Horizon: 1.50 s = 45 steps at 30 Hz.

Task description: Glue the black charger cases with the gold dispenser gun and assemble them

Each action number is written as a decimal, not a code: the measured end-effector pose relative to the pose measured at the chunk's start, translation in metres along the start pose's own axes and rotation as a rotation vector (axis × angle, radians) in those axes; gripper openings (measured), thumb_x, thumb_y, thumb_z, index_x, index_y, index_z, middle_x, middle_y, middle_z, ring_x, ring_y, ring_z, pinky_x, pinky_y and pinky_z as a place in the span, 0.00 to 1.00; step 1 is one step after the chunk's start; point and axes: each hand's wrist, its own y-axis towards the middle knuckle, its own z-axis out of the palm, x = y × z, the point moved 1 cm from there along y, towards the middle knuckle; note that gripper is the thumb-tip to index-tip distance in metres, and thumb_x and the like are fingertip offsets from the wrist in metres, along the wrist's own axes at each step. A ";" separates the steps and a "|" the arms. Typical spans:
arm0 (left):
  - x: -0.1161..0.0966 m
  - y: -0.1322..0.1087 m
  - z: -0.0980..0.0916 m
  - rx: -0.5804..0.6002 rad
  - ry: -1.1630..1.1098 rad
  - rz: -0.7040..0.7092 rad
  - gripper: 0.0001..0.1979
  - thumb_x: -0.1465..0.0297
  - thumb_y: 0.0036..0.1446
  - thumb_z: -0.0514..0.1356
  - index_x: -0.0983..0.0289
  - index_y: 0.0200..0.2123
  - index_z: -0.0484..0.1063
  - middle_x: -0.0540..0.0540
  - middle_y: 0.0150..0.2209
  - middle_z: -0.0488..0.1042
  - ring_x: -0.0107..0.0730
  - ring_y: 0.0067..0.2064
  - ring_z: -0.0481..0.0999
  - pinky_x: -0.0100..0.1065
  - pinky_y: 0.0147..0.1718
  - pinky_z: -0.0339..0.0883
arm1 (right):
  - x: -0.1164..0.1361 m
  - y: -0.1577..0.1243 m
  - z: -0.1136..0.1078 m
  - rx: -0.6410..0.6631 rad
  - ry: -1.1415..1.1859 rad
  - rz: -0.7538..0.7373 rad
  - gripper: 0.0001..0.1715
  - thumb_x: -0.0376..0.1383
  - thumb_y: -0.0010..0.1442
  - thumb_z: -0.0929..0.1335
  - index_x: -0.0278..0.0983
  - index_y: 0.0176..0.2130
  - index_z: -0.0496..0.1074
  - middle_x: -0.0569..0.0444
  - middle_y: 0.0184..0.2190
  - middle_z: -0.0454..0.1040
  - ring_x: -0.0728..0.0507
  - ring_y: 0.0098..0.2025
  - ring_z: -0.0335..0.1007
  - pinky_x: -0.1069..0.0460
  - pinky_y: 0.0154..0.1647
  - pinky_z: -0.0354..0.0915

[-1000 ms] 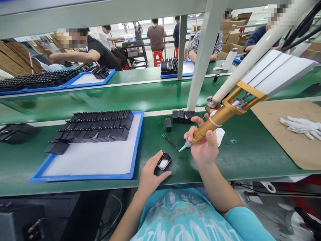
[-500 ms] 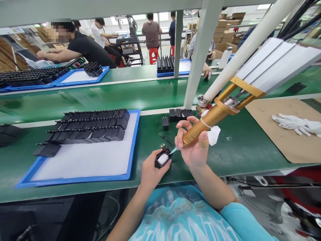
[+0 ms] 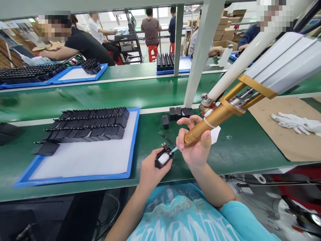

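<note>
Between the thumb and fingers of my left hand is a black plug adapter housing, its open side up. A white block and small metal prongs show inside it. My right hand is closed round a gold glue dispenser, tilted down to the left. Its pale blue nozzle reaches the housing's inner right edge; whether glue is coming out cannot be made out. Just behind the housing, a pair of tweezers lies on the green bench.
To the left, a blue tray carries rows of black housings. Several more housings stand behind my right hand. White gloves lie on cardboard at the right. A metal post rises behind; co-workers sit across the bench.
The rear end of the dispenser has swung slightly to the right. Both hands stay nearly where they were, the nozzle still at the housing.
</note>
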 end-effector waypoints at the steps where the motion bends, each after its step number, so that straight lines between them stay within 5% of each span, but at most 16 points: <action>1: 0.000 0.000 0.000 -0.001 0.000 0.003 0.17 0.64 0.52 0.64 0.60 0.45 0.70 0.52 0.37 0.80 0.33 0.35 0.80 0.30 0.35 0.72 | 0.000 0.000 0.000 -0.003 0.004 0.000 0.26 0.58 0.56 0.67 0.43 0.45 0.65 0.56 0.39 0.73 0.56 0.15 0.61 0.58 0.09 0.56; 12: 0.007 0.006 0.014 0.004 -0.075 0.031 0.22 0.69 0.54 0.63 0.64 0.53 0.70 0.57 0.44 0.80 0.34 0.38 0.80 0.31 0.37 0.74 | -0.003 -0.002 0.010 0.009 0.049 0.008 0.26 0.57 0.56 0.67 0.45 0.46 0.64 0.57 0.39 0.73 0.55 0.15 0.62 0.57 0.10 0.58; 24: -0.011 0.011 0.020 -0.051 -0.152 0.159 0.19 0.70 0.54 0.63 0.64 0.51 0.72 0.58 0.45 0.80 0.38 0.42 0.80 0.35 0.43 0.73 | -0.005 -0.003 0.016 0.047 0.067 -0.034 0.20 0.55 0.58 0.66 0.43 0.39 0.65 0.58 0.38 0.72 0.55 0.15 0.62 0.57 0.09 0.57; 29: -0.009 0.011 0.019 -0.048 -0.120 0.136 0.19 0.67 0.54 0.64 0.65 0.50 0.73 0.58 0.44 0.80 0.39 0.40 0.80 0.36 0.42 0.74 | -0.006 -0.003 0.015 0.038 0.070 -0.023 0.28 0.59 0.56 0.65 0.45 0.48 0.64 0.56 0.40 0.72 0.55 0.15 0.62 0.56 0.09 0.57; 35: 0.017 0.013 0.013 0.125 -0.024 -0.091 0.22 0.63 0.55 0.62 0.63 0.52 0.70 0.55 0.40 0.81 0.38 0.37 0.80 0.37 0.39 0.73 | -0.004 0.000 0.008 -0.024 0.051 -0.039 0.27 0.60 0.58 0.62 0.47 0.48 0.66 0.55 0.42 0.73 0.54 0.16 0.63 0.55 0.10 0.58; 40: 0.054 0.008 -0.005 0.251 -0.007 -0.125 0.22 0.61 0.56 0.63 0.61 0.53 0.70 0.58 0.48 0.77 0.42 0.49 0.77 0.41 0.49 0.70 | 0.000 0.005 -0.007 -0.046 0.023 -0.059 0.23 0.57 0.60 0.61 0.47 0.47 0.66 0.56 0.42 0.74 0.53 0.16 0.64 0.56 0.10 0.58; 45: 0.060 0.017 -0.017 0.438 -0.203 -0.191 0.33 0.57 0.57 0.63 0.56 0.63 0.60 0.57 0.62 0.66 0.44 0.62 0.67 0.44 0.61 0.59 | 0.002 0.007 -0.018 -0.066 -0.014 -0.076 0.22 0.55 0.61 0.61 0.47 0.47 0.67 0.56 0.42 0.73 0.53 0.17 0.64 0.56 0.11 0.58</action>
